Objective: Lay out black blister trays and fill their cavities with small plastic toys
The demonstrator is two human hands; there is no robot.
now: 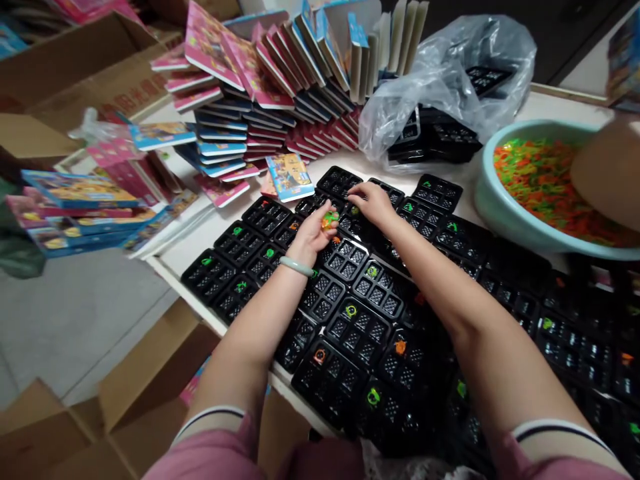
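- White table [210, 227]: runs from lower left to upper right, almost wholly covered.
- Black trays [345, 320]: many moulded plastic trays with gridded compartments, laid overlapping across the table's near and middle area, extending to right edge of view. Single small coloured pieces (green, orange) sitting in one compartment of many of them.
- Stacks of books [260, 87]: pink and blue covers, fanned and leaning in rows at far left and far centre of table; one loose book [290, 177] lying flat just beyond the trays.
- Clear plastic bag [450, 73]: far right of centre, crumpled, holding more black trays.
- Pale green basin [505, 207]: right of the trays, filled with small orange, green and yellow plastic pieces; a blurred tan shape overlaps its right rim, identity unclear.
- Cardboard boxes [145, 373]: on floor below table's near edge; others at upper left.
- Left hand [313, 233]: over the far-middle trays, jade-coloured bangle [296, 267] on wrist. Fingers curled in, cupping a small cluster of coloured pieces [329, 220] (orange, green, yellow) against the palm.
- Right hand [373, 200]: just beyond and right of left hand, palm down on a tray near the far row. Fingers drawn together, tips pressed to a compartment; whether a piece sits under them not discernible.
- Hands near each other, not touching.
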